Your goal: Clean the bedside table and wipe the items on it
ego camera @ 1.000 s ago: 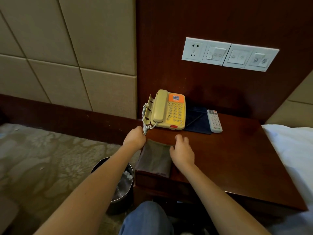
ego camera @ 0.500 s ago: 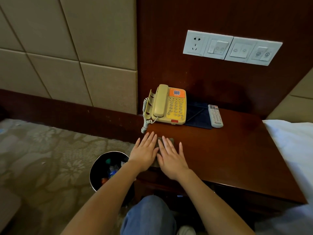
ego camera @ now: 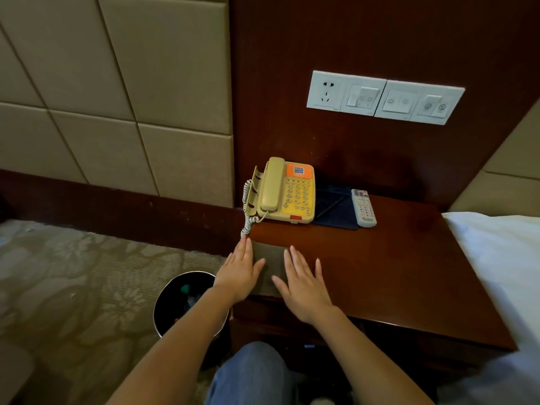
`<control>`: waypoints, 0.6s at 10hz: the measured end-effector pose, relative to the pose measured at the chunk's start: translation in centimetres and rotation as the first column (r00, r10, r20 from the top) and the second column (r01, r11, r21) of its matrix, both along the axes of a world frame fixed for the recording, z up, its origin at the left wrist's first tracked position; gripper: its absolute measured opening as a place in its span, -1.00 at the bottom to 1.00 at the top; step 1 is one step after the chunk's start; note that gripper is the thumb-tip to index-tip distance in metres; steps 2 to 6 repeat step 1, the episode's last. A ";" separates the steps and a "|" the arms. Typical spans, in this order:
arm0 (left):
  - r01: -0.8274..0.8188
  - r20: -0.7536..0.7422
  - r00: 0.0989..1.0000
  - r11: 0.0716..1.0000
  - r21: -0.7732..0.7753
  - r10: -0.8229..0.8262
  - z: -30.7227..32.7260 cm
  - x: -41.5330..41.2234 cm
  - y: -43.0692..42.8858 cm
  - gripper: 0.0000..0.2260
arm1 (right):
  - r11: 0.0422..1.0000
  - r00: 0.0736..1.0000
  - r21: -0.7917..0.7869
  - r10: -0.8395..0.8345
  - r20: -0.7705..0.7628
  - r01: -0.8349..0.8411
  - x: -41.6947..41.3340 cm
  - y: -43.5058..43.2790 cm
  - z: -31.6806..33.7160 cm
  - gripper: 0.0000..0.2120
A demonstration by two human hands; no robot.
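Observation:
A folded grey-brown cloth (ego camera: 270, 260) lies flat at the front left corner of the dark wooden bedside table (ego camera: 394, 273). My left hand (ego camera: 241, 271) rests flat on the cloth's left edge with straight fingers. My right hand (ego camera: 302, 283) lies flat on its right side, fingers spread. At the back of the table stand a yellow telephone (ego camera: 285, 192) with its coiled cord hanging off the left edge, a dark blue folder (ego camera: 333, 207) and a white remote control (ego camera: 363, 208).
A black waste bin (ego camera: 178, 302) with rubbish stands on the patterned carpet just left of the table. A white bed sheet (ego camera: 502, 264) borders the table's right side. A white socket and switch panel (ego camera: 384, 96) is on the wooden wall above.
Both hands went from gripping the cloth's edges to lying flat close together on it, and have now spread apart to its left and right sides. The cloth shows between them.

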State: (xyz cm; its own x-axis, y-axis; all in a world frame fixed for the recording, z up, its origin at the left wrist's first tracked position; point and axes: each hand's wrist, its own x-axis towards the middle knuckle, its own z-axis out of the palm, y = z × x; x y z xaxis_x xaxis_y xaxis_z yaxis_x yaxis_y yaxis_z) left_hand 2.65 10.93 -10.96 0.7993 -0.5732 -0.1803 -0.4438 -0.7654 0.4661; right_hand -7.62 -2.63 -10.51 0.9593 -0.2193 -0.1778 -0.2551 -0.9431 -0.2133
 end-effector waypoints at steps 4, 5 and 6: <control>-0.080 0.009 0.997 0.992 -0.100 0.081 2.6 -0.1 0.0 -0.42 | 1.000 1.000 0.011 0.003 0.029 -0.004 -0.8 -0.2 2.5 -0.37; -0.080 0.009 0.997 0.992 -0.100 0.081 2.6 -0.1 0.0 -0.42 | 1.000 1.000 0.011 0.003 0.029 -0.004 -0.8 -0.2 2.5 -0.37; -0.080 0.009 0.997 0.992 -0.100 0.081 2.6 -0.1 0.0 -0.42 | 1.000 1.000 0.011 0.003 0.029 -0.004 -0.8 -0.2 2.5 -0.37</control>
